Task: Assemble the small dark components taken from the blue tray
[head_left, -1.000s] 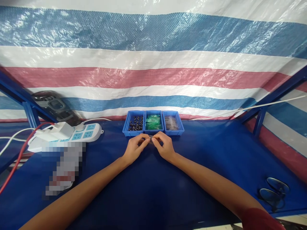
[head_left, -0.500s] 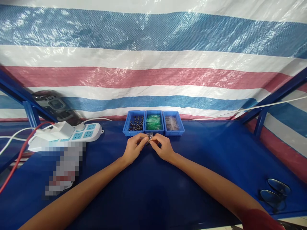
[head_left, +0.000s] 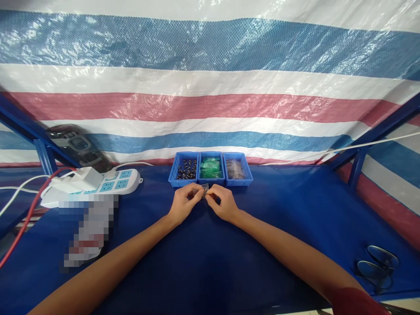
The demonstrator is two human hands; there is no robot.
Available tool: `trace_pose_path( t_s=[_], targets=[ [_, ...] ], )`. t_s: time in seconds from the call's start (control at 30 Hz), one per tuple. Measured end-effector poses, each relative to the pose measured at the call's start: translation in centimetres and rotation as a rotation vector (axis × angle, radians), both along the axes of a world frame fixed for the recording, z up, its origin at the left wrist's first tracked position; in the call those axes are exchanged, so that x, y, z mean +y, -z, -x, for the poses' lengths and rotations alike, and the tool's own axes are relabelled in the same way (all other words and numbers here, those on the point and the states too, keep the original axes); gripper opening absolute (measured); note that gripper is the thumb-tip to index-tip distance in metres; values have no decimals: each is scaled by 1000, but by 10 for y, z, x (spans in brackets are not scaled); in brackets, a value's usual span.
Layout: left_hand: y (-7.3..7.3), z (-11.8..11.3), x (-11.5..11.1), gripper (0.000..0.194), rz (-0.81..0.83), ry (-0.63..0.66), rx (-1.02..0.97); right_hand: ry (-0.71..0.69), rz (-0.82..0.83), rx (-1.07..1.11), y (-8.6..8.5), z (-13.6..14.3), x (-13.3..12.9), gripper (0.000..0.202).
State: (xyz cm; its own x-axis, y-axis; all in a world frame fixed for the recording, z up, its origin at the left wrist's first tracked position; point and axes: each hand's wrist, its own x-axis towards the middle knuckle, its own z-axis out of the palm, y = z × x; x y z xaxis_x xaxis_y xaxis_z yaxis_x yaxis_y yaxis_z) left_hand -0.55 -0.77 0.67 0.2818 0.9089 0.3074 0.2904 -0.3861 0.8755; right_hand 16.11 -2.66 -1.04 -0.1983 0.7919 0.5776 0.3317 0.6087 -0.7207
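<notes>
A small clear plastic bag (head_left: 205, 187) is pinched between my two hands, just in front of the bins; its contents are too small to make out. My left hand (head_left: 184, 202) grips the bag's left side with thumb and forefinger. On the other side, my right hand (head_left: 223, 202) has its fingertips closed on the bag too. Behind them stand three joined blue bins: the left bin (head_left: 172, 176) holds small dark metal-tipped parts, the middle bin (head_left: 211, 180) green packets, and the right bin (head_left: 244, 181) clear bags with brownish contents.
A white power strip (head_left: 126, 186) with plugs and cables lies at the left, beside a pixelated object (head_left: 93, 227). Eyeglasses (head_left: 376, 267) rest at the right front of the blue table (head_left: 210, 262). A striped sheet (head_left: 210, 105) hangs behind.
The bag between my fingertips has shifted slightly and shows less of its clear surface. Both hands stay in nearly the same place.
</notes>
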Motion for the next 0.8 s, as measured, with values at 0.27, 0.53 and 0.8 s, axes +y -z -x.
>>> trace_pose_path(
  t_s=[0.27, 0.53, 0.8],
  targets=[
    [6, 2, 2, 35, 131, 42, -86, 58, 91, 67, 0, 1, 3, 15],
    [-1, 1, 1, 25, 140, 104, -21, 103, 112, 138, 1, -1, 3, 15],
    [2, 1, 3, 26, 60, 96, 26, 115, 73, 82, -2, -1, 1, 23]
  ],
)
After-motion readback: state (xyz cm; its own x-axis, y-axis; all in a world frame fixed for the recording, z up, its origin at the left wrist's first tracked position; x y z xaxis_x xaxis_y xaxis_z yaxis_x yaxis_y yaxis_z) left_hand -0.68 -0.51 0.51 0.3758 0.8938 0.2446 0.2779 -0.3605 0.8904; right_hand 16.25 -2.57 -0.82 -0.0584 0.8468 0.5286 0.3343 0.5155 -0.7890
